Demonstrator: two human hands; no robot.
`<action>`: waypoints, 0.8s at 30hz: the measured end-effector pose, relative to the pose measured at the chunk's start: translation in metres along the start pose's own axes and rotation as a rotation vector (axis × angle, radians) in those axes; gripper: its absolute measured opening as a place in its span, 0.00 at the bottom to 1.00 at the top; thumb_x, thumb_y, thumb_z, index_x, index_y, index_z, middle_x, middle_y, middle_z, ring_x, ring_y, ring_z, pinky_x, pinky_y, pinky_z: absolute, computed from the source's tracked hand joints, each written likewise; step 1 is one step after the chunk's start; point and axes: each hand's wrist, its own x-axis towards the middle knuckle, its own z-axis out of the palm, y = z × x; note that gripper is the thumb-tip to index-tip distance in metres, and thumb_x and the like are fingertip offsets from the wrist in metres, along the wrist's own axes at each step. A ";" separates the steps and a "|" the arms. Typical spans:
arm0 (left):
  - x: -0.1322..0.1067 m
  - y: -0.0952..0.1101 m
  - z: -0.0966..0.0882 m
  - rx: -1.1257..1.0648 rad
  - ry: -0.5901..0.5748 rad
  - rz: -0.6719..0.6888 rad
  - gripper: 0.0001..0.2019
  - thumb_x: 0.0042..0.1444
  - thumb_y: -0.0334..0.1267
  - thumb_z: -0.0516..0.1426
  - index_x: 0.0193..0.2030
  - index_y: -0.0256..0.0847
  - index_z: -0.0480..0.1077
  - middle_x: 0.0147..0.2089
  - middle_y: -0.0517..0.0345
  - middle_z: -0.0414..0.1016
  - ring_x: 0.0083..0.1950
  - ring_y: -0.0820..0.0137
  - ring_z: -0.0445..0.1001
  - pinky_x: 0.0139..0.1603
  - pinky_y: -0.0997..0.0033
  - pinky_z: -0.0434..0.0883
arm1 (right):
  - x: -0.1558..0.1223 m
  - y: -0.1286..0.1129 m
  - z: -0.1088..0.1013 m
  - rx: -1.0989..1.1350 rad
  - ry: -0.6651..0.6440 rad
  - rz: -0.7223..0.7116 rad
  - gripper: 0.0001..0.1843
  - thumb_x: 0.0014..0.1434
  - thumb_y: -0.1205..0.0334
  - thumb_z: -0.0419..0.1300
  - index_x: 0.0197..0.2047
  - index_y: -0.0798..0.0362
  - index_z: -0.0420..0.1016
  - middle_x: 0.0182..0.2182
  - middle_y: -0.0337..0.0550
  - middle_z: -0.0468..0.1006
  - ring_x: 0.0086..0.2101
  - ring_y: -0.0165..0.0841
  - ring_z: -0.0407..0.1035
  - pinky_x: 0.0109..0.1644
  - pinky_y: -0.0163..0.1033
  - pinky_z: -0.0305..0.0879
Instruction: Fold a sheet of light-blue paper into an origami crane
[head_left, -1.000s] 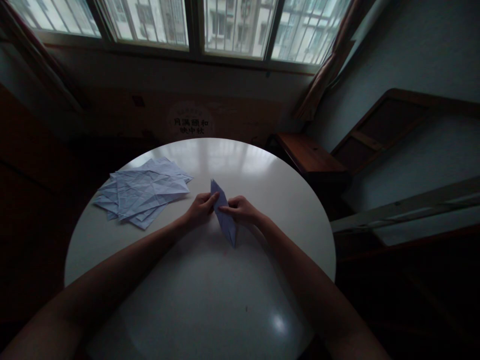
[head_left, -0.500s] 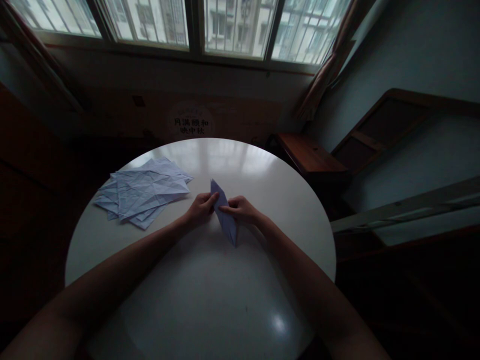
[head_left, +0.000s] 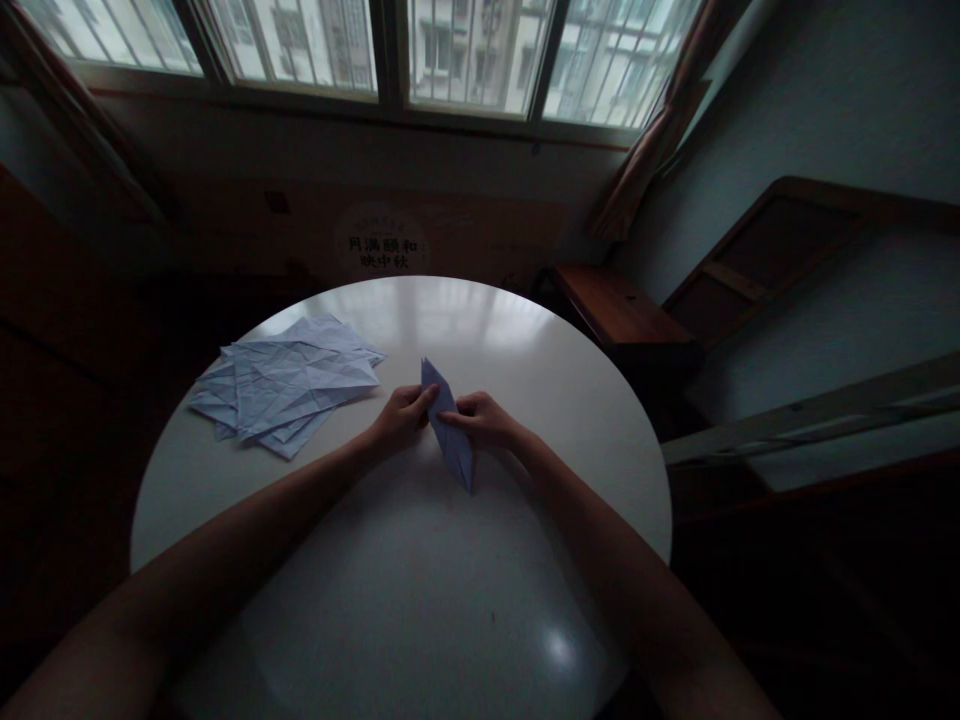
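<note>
The head camera looks forward and down from the near side of the counter [head_left: 420, 600]. Close above it, the view spans the hands [head_left: 401, 418] [head_left: 486, 418] and, beyond the counter, windows [head_left: 469, 60].

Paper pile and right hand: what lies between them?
In the head view, the left hand and the folded paper lie between the pile and the right hand.

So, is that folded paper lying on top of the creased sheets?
No, the folded paper is to the right of the creased sheets, with white tabletop showing between them.
</note>
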 end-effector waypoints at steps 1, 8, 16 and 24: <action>0.000 0.000 0.000 0.006 0.002 0.002 0.29 0.46 0.64 0.62 0.20 0.38 0.62 0.14 0.67 0.57 0.16 0.79 0.54 0.17 0.77 0.48 | 0.000 0.000 0.000 -0.001 0.002 -0.001 0.29 0.45 0.36 0.65 0.21 0.56 0.66 0.18 0.32 0.59 0.21 0.24 0.55 0.24 0.32 0.49; -0.002 0.004 0.000 0.053 0.005 0.034 0.29 0.47 0.64 0.61 0.19 0.38 0.62 0.15 0.66 0.58 0.17 0.79 0.54 0.18 0.76 0.49 | 0.001 -0.002 0.001 0.011 -0.010 0.006 0.29 0.44 0.36 0.65 0.21 0.56 0.67 0.18 0.32 0.58 0.21 0.23 0.54 0.24 0.32 0.47; -0.001 0.006 0.000 0.097 0.000 0.008 0.30 0.46 0.67 0.60 0.19 0.38 0.62 0.14 0.65 0.58 0.16 0.78 0.55 0.17 0.76 0.49 | 0.000 0.000 0.001 0.013 -0.011 0.021 0.28 0.45 0.37 0.65 0.22 0.56 0.67 0.17 0.31 0.58 0.20 0.23 0.54 0.23 0.32 0.48; -0.003 0.006 0.000 0.106 0.000 0.045 0.28 0.50 0.63 0.60 0.19 0.38 0.62 0.14 0.66 0.57 0.17 0.79 0.54 0.18 0.76 0.49 | 0.001 0.001 0.000 -0.015 -0.006 -0.004 0.28 0.45 0.37 0.65 0.21 0.56 0.66 0.17 0.31 0.58 0.20 0.23 0.54 0.23 0.32 0.48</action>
